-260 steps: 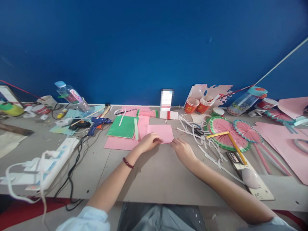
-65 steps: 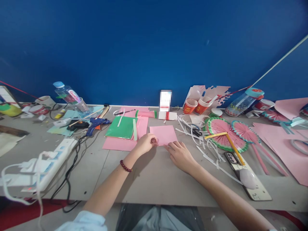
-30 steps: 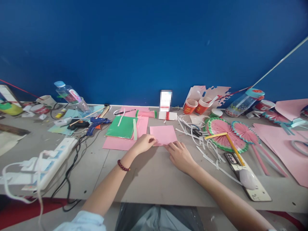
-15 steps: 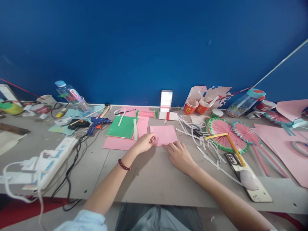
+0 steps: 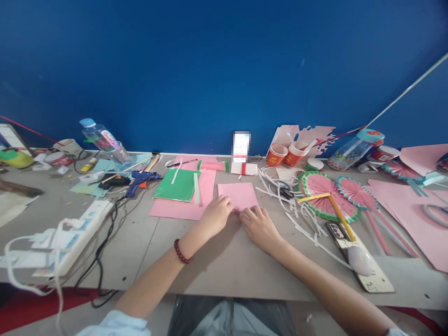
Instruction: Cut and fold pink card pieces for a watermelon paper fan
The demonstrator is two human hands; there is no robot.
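A small pink paper sheet (image 5: pixel 238 193) was laid on the grey table (image 5: pixel 224 266), just right of the green paper pack (image 5: pixel 175 185). Its near edge was met by the fingertips of the left hand (image 5: pixel 214 217) and the right hand (image 5: pixel 259 227), which were held close side by side, the left one nearer the pack. Whether the edge was pinched or only pressed could not be told, as it was partly hidden by the fingers. A larger pink sheet (image 5: pixel 175 211) was partly covered by the pack. A blue glue gun (image 5: pixel 140 181) was placed left of it, and a watermelon-patterned fan (image 5: pixel 317 184) well to its right.
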